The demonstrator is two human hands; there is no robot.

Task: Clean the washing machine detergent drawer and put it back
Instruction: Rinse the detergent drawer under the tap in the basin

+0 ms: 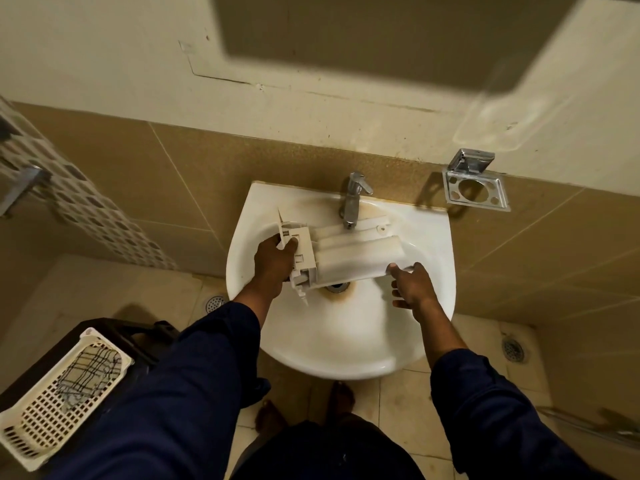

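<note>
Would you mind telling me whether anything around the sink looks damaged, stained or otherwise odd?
Yes. The sink has rusty brown stains around its drain and by the tap. A long crack runs through the wall plaster above the tiles. The drawer in the left hand looks yellowed.

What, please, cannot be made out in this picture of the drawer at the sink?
Head view:
- the drain: mostly hidden under the drawer.
- the left hand: fingertips hidden behind the drawer's front panel.
- water from the tap: too blurred to tell.
- the basket: partly covered by the left sleeve.
</note>
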